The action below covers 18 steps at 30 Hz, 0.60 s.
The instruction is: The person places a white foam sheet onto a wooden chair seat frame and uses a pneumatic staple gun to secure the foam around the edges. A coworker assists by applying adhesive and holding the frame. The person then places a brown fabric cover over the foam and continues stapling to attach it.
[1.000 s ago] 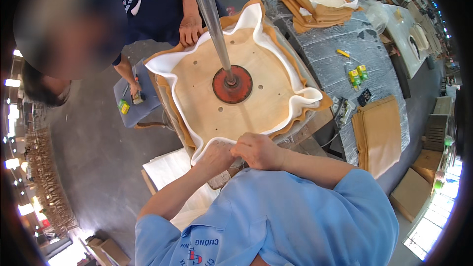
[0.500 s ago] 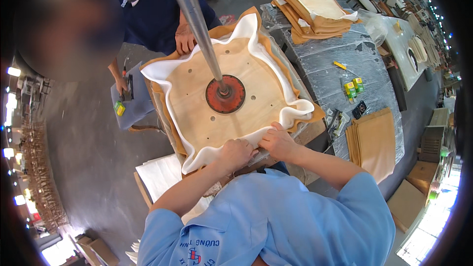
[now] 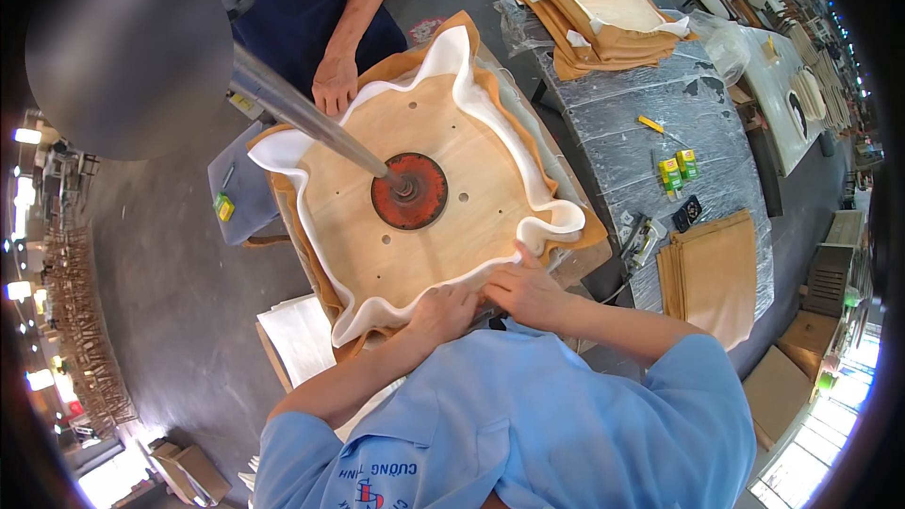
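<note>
A square plywood seat panel (image 3: 424, 269) with drilled holes lies on white padding (image 3: 495, 127) and a tan cover (image 3: 353, 351), whose edges stand up around it. A metal rod (image 3: 320, 127) with a round red plate (image 3: 415, 212) presses on its middle. At the near edge, my left hand (image 3: 443, 314) is closed on the rim of padding and cover. Close beside it, my right hand (image 3: 525, 292) also grips this rim, its thumb toward the panel. The fingertips of both hands are partly hidden.
Across the panel, a co-worker's hand (image 3: 336, 83) touches the far edge. To the right, a plastic-wrapped table (image 3: 622, 160) bears stacked padded panels (image 3: 603, 14), small green-yellow boxes (image 3: 678, 170), a yellow cutter (image 3: 650, 123) and folded tan covers (image 3: 712, 269). A blue-grey stool (image 3: 250, 193) stands left.
The panel, rod and plate appear shifted left in view. My hands have moved slightly left and down along the rim. The co-worker's other hand, with a black tool, has left the stool.
</note>
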Motion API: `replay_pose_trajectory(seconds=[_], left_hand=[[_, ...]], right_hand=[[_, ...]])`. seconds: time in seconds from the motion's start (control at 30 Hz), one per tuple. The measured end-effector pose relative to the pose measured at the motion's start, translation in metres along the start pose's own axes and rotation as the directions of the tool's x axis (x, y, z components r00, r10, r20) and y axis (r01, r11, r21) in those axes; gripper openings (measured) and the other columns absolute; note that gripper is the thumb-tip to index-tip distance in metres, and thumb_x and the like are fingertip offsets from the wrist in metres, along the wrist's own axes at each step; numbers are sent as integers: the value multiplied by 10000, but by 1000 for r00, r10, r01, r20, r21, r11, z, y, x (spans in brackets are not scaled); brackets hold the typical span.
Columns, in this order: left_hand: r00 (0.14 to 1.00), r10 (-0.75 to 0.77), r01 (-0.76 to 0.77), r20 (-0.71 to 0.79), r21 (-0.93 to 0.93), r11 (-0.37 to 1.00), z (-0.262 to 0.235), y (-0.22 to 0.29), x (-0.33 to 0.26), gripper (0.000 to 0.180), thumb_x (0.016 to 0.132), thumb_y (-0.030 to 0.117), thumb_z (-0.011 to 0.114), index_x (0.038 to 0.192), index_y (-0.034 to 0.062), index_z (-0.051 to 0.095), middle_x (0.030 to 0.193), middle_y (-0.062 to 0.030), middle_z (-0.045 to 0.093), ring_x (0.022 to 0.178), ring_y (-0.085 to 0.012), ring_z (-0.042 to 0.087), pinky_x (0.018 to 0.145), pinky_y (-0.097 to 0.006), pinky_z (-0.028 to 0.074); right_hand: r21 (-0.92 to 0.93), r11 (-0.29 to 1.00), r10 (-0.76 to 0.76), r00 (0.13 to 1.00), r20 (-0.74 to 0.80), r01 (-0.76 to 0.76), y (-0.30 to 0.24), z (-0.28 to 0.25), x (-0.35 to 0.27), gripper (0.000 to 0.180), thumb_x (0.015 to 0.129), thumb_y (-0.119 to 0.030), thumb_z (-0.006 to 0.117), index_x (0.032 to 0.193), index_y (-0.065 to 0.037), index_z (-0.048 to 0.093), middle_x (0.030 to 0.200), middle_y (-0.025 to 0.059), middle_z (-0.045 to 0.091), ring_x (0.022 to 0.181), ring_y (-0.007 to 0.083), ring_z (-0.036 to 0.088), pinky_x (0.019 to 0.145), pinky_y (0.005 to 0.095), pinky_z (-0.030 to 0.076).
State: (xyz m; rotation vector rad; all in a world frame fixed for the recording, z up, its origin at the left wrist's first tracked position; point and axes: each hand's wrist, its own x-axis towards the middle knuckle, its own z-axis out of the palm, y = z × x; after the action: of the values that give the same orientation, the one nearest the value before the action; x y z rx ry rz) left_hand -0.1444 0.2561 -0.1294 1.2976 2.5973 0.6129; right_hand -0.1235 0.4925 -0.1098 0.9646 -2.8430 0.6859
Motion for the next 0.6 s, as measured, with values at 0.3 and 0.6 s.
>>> replay_pose_trajectory(seconds=[0.3, 0.6], left_hand=[[973, -27, 16, 230, 47, 999, 0, 13, 68, 353, 1055, 366, 587, 887, 73, 693, 854, -117, 685, 845, -310, 698, 718, -474, 540], [998, -13, 23, 64, -154, 988, -1, 14, 60, 288, 972, 289, 707, 779, 83, 652, 760, -113, 636, 739, -345, 656, 679, -471, 535]], right_hand=[[-38, 998, -52, 988, 142, 58, 56, -18, -12, 42, 820, -108, 694, 856, -126, 684, 852, 31, 632, 923, 228, 672, 1187, 606, 342], [137, 974, -198, 971, 134, 180, 68, -22, -5, 63, 746, -81, 710, 792, -107, 676, 836, 60, 631, 883, 255, 670, 1149, 510, 407]])
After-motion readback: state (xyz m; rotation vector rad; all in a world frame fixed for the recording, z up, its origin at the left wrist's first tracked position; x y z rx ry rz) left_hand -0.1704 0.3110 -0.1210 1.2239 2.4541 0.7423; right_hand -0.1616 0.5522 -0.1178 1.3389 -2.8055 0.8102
